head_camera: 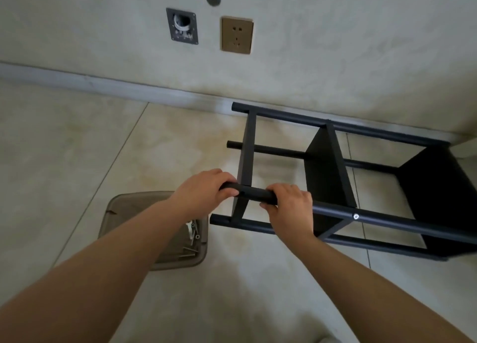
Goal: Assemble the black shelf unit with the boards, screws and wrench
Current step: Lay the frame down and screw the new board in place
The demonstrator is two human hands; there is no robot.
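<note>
The black shelf unit [335, 167] lies on its side on the tiled floor, its tubular legs pointing left, with three black boards standing across them. My left hand [206, 187] grips the free end of the nearest upper tube [254, 193]. My right hand [291, 208] grips the same tube just to the right, beside the leftmost board [246, 159]. A silver screw head [356, 216] shows on that tube where the middle board [327, 177] meets it. Loose screws [192, 242] lie in a tray. No wrench can be made out.
A beige plastic tray [124, 208] sits on the floor under my left forearm. The wall [309, 58] with its skirting runs right behind the shelf, carrying a gold socket [236, 34] and a metal plate [182, 26]. Bare tiles [64, 149] spread to the left.
</note>
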